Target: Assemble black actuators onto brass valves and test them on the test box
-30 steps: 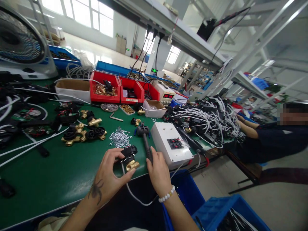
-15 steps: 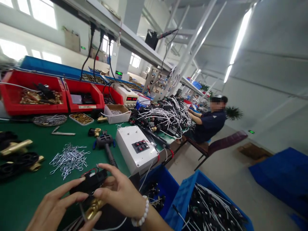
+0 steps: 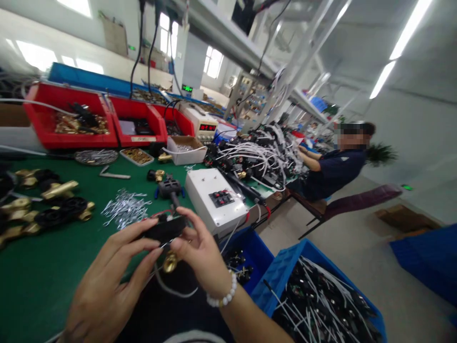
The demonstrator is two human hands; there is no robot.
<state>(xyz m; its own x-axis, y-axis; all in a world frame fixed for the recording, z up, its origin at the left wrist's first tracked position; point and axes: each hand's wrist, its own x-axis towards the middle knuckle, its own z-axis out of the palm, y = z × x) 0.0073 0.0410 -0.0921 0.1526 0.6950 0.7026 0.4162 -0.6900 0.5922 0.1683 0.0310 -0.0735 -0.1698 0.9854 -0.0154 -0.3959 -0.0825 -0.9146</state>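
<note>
In front of me, above the bench's near edge, both hands hold a black plastic housing (image 3: 164,230) with a brass fitting (image 3: 170,263) sticking out below it. My left hand (image 3: 116,269) grips the housing's left end, with fingers on top and thumb underneath. My right hand (image 3: 202,255) closes round its right end, index finger over the top and thumb near the brass. A small silvery piece shows between the two thumbs, too blurred to name. Red wire rises behind the housing, and a white cable (image 3: 171,289) hangs beneath. Just beyond lies a pile of metal hairpin clips (image 3: 125,208).
A white switch box (image 3: 214,202) and a black fixture (image 3: 169,186) stand on the green bench. Brass-and-black assemblies (image 3: 53,209) lie left; red bins (image 3: 76,138) line the back. Blue crates (image 3: 303,250) of wired parts stand right. A seated person (image 3: 342,166) works beyond heaped cables.
The view has shifted, and both hands with the housing appear higher and further right. My left thumb has moved up from beside the brass fitting to the housing's underside.
</note>
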